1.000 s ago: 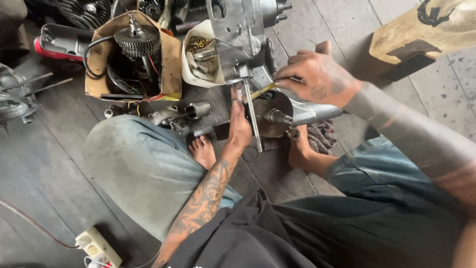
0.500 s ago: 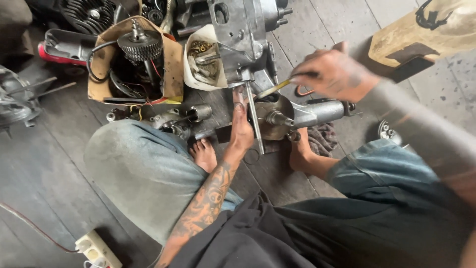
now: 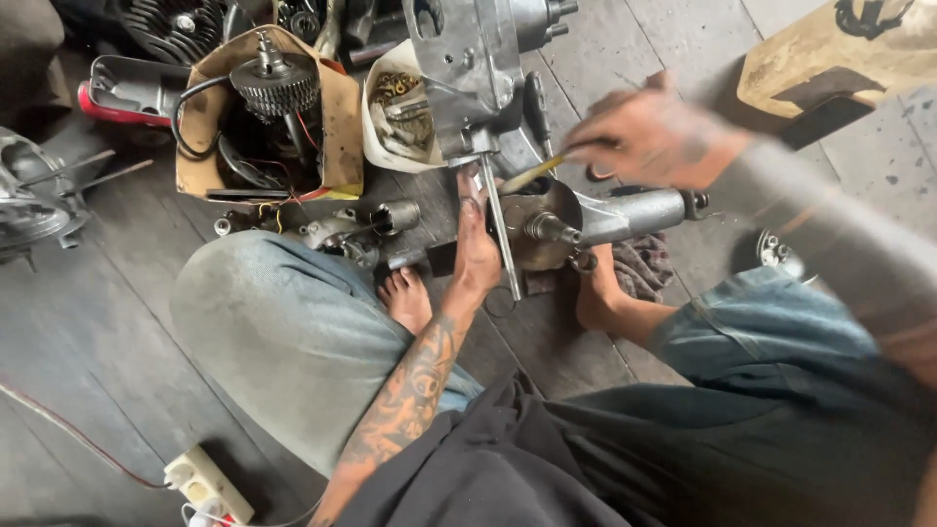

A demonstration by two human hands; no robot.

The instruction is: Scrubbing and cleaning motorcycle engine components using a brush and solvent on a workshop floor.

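Lifted rightward since before, right hand (image 3: 656,137) pinching yellow-handled tool (image 3: 532,174) in closed fingers, left hand (image 3: 475,249) flat against metal engine casing (image 3: 547,226).

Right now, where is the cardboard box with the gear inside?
In the head view, the cardboard box sits on the floor at the upper left, between the red tool and the white container, beyond the person's left knee.

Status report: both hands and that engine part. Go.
Left hand pressed flat on metal engine casing. Right hand grips yellow-handled tool, tip at casing. Cardboard box of parts sits beside.
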